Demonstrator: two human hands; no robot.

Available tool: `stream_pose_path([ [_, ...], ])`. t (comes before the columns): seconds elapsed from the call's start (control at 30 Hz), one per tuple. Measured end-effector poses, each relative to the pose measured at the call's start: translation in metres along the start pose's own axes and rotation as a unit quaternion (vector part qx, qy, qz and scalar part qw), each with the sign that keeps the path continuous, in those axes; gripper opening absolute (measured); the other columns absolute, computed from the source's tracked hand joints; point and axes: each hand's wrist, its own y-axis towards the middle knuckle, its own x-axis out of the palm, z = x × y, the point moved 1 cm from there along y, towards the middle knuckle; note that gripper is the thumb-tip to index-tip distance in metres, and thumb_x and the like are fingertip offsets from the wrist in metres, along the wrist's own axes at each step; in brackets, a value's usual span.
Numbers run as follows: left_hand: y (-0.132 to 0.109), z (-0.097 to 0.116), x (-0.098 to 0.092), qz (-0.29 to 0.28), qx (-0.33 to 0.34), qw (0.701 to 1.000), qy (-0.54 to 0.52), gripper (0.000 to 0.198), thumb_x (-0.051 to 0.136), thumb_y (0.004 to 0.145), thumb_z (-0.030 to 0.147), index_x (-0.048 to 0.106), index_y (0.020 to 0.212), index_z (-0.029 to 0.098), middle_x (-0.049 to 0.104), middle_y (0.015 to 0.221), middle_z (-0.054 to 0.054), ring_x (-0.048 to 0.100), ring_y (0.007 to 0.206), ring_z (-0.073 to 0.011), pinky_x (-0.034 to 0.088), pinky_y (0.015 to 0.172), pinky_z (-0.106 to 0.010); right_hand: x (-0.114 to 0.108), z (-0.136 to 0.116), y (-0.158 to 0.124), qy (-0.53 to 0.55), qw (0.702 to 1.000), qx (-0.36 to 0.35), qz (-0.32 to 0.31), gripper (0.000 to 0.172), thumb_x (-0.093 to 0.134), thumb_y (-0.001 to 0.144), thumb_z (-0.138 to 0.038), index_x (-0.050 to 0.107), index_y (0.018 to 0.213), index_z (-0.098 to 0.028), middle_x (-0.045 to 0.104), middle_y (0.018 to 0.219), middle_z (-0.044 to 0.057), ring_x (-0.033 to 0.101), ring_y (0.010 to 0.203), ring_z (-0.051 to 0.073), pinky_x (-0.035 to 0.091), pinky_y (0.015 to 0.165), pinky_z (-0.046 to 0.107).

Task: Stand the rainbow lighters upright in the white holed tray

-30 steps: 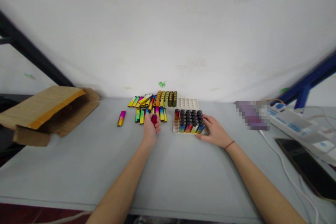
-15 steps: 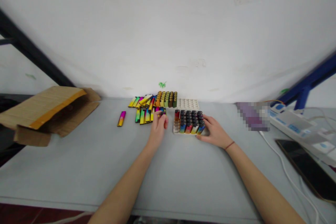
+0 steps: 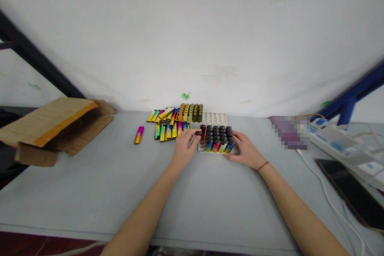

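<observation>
My left hand (image 3: 184,148) is closed on a lighter (image 3: 198,133) with a dark top, holding it at the left end of a white tray (image 3: 201,151). Most of that lighter is hidden by my fingers. Rows of upright lighters (image 3: 220,140) with black tops fill much of the tray. Its left column shows a reddish lighter (image 3: 203,130) at the back and bare holes in front. Around the tray's right end curves my right hand (image 3: 244,150), thumb at the near edge and fingers along the side. Left of the tray lie several loose multicoloured lighters (image 3: 168,132).
Behind stand a block of upright lighters (image 3: 190,113) and a white holed tray (image 3: 215,118). One lighter (image 3: 139,135) lies apart. An opened cardboard box (image 3: 54,124) is at the left. A phone (image 3: 351,192), white cable (image 3: 322,188) and power strip (image 3: 339,146) are at the right.
My left hand has moved right, from beside the loose lighters to the tray's left end, bringing a lighter with it. My right hand has stayed at the tray.
</observation>
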Motion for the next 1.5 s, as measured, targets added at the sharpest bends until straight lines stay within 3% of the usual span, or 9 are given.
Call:
stream_pose_path([
  [0.27, -0.003, 0.004, 0.003, -0.007, -0.013, 0.998, 0.057, 0.032, 0.052, 0.095, 0.031, 0.064, 0.124, 0.024, 0.07, 0.113, -0.01, 0.062, 0.108, -0.0245, 0.044, 0.099, -0.041, -0.002, -0.001, 0.001, 0.005, 1.0, -0.007, -0.001, 0.065, 0.068, 0.081, -0.054, 0.055, 0.132, -0.016, 0.056, 0.135, 0.019, 0.054, 0.122, 0.037, 0.043, 0.108, 0.056],
  [0.57, -0.002, 0.003, -0.003, -0.029, 0.042, 0.991, 0.127, 0.039, 0.044, 0.096, 0.024, 0.066, 0.128, 0.029, 0.064, 0.113, -0.01, 0.058, 0.105, -0.0229, 0.042, 0.097, -0.04, -0.002, -0.001, 0.0, -0.003, 1.0, -0.006, -0.003, 0.066, 0.068, 0.081, -0.056, 0.056, 0.13, -0.014, 0.056, 0.134, 0.02, 0.055, 0.121, 0.037, 0.044, 0.106, 0.057],
  [0.7, 0.006, 0.003, -0.018, -0.011, 0.056, 0.979, 0.196, 0.041, 0.049, 0.095, 0.027, 0.064, 0.132, 0.032, 0.065, 0.118, -0.009, 0.056, 0.11, -0.0247, 0.038, 0.1, -0.041, -0.001, 0.0, 0.0, -0.005, 1.0, -0.003, 0.0, 0.065, 0.068, 0.08, -0.055, 0.056, 0.13, -0.015, 0.056, 0.134, 0.019, 0.055, 0.121, 0.037, 0.044, 0.107, 0.057],
  [0.77, 0.012, -0.002, -0.037, 0.061, 0.01, 0.968, 0.242, 0.04, 0.05, 0.094, 0.031, 0.065, 0.131, 0.029, 0.066, 0.117, -0.011, 0.055, 0.111, -0.027, 0.036, 0.102, -0.043, 0.0, 0.001, 0.0, -0.003, 1.0, -0.002, 0.001, 0.064, 0.068, 0.08, -0.055, 0.056, 0.13, -0.016, 0.056, 0.135, 0.018, 0.054, 0.122, 0.036, 0.044, 0.108, 0.056],
  [0.9, 0.013, -0.028, -0.087, 0.191, -0.221, 0.897, 0.331, 0.039, 0.046, 0.093, 0.029, 0.07, 0.123, 0.022, 0.062, 0.125, -0.016, 0.05, 0.119, -0.0364, 0.039, 0.1, -0.053, 0.0, 0.002, 0.0, 0.008, 1.0, -0.005, -0.002, 0.064, 0.068, 0.08, -0.055, 0.056, 0.13, -0.018, 0.056, 0.135, 0.018, 0.054, 0.123, 0.036, 0.043, 0.108, 0.056],
  [1.0, 0.005, -0.05, -0.112, 0.191, -0.369, 0.842, 0.344, 0.045, 0.049, 0.091, 0.04, 0.066, 0.126, 0.016, 0.056, 0.134, -0.025, 0.048, 0.124, -0.0456, 0.04, 0.096, -0.062, 0.0, 0.002, 0.0, 0.012, 1.0, -0.004, -0.003, 0.064, 0.068, 0.081, -0.055, 0.056, 0.131, -0.017, 0.056, 0.135, 0.019, 0.054, 0.124, 0.036, 0.043, 0.108, 0.055],
  [1.1, -0.002, -0.061, -0.12, 0.153, -0.432, 0.82, 0.342, 0.047, 0.047, 0.093, 0.044, 0.066, 0.118, 0.01, 0.055, 0.131, -0.031, 0.05, 0.124, -0.0491, 0.039, 0.095, -0.067, 0.0, 0.002, 0.001, 0.012, 1.0, -0.002, -0.004, 0.064, 0.067, 0.081, -0.054, 0.055, 0.132, -0.016, 0.055, 0.136, 0.019, 0.054, 0.124, 0.036, 0.043, 0.109, 0.055],
  [1.3, 0.002, -0.053, -0.117, 0.117, -0.423, 0.841, 0.315, 0.032, 0.049, 0.091, 0.027, 0.059, 0.117, 0.012, 0.063, 0.12, -0.027, 0.058, 0.117, -0.0451, 0.045, 0.092, -0.062, -0.001, 0.001, 0.001, 0.013, 1.0, -0.001, -0.006, 0.065, 0.068, 0.08, -0.054, 0.054, 0.133, -0.02, 0.056, 0.136, 0.017, 0.054, 0.124, 0.036, 0.042, 0.109, 0.056],
  [1.5, 0.015, -0.053, -0.101, 0.219, -0.322, 0.915, 0.109, 0.03, 0.05, 0.089, 0.024, 0.05, 0.118, 0.016, 0.065, 0.103, -0.012, 0.065, 0.092, -0.0235, 0.052, 0.083, -0.035, -0.001, 0.0, 0.002, 0.01, 1.0, 0.0, -0.008, 0.065, 0.068, 0.08, -0.054, 0.055, 0.132, -0.018, 0.056, 0.135, 0.018, 0.054, 0.123, 0.036, 0.042, 0.108, 0.056],
])
